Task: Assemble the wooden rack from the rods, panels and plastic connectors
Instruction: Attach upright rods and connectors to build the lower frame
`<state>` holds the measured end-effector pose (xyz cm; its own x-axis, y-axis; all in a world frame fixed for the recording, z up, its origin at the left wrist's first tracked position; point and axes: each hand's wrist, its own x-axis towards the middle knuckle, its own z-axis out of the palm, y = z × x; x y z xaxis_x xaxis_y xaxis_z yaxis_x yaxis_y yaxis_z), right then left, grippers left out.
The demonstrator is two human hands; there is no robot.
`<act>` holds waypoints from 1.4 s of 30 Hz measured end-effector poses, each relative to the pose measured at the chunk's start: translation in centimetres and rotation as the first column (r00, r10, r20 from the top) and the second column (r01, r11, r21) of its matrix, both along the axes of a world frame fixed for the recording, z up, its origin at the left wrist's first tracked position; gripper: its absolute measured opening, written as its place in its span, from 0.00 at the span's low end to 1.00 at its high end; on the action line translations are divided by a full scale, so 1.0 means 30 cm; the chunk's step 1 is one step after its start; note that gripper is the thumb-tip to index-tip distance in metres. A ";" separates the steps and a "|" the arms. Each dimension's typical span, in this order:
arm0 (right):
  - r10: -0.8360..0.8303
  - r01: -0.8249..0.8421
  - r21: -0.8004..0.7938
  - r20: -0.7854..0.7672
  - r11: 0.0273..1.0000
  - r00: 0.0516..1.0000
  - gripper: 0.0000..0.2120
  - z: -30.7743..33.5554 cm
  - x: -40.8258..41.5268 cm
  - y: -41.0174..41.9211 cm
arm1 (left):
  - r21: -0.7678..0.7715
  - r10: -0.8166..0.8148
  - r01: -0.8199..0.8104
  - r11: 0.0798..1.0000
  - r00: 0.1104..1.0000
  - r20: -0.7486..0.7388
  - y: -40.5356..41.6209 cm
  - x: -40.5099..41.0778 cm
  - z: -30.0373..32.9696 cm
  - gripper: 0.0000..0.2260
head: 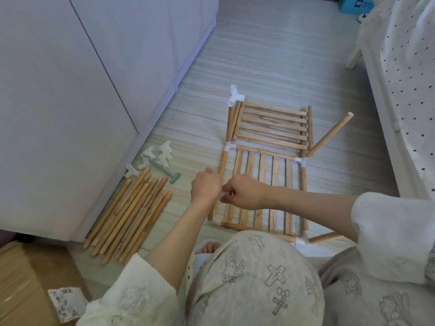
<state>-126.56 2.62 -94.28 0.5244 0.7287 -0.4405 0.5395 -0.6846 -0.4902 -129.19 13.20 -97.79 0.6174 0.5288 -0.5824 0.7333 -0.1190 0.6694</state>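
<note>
Mid-frame, above the floor: my left hand (206, 187) is curled around a wooden rod (217, 184) that slants from the half-built rack's middle-left joint down toward the lower centre of the frame, while my right hand (242, 192) pinches a white plastic connector (223, 195) between thumb and fingertips. The connector sits just right of the rod, touching or nearly touching my left hand; whether it is already on the rod I cannot tell. The rod's long axis runs from upper right to lower left, its free end (210, 217) low beside the near slatted panel (266, 191), so the connector likely has to travel down that axis to cap it. My right hand is the nearer one for that. The rod is pale, round and smooth; the connector small, translucent white. Spare rods (127, 215) lie bundled at lower left, loose connectors (162, 154) above them.
</note>
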 end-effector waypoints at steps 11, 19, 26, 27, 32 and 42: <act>-0.014 0.015 0.023 -0.038 1.000 0.999 0.13 0.005 -0.007 -0.030 | 0.040 -0.011 0.009 0.999 0.999 0.033 -0.022 -0.018 -0.010 0.19; -0.038 0.021 -0.108 -0.155 0.994 0.987 0.15 0.044 0.012 -0.052 | -0.489 0.133 -0.081 0.868 0.988 0.072 -0.031 -0.035 0.015 0.20; -0.173 0.140 -0.155 -0.227 0.978 0.958 0.24 -0.037 0.072 -0.105 | -0.391 0.217 -0.185 0.901 0.975 0.038 0.199 -0.165 -0.204 0.14; -0.144 0.102 -0.191 -0.226 0.976 0.963 0.23 -0.057 0.077 -0.108 | -0.268 0.163 -0.154 0.951 0.986 0.012 0.238 -0.175 -0.246 0.14; -0.140 0.075 -0.249 -0.256 0.966 0.957 0.21 -0.180 0.149 -0.085 | 0.233 -0.142 0.193 0.953 0.965 -0.221 0.431 -0.150 -0.465 0.15; -0.298 0.232 -0.225 -0.326 0.946 0.897 0.19 -0.363 0.268 -0.048 | 0.491 -0.200 0.363 0.792 0.914 -0.353 0.597 -0.036 -0.717 0.23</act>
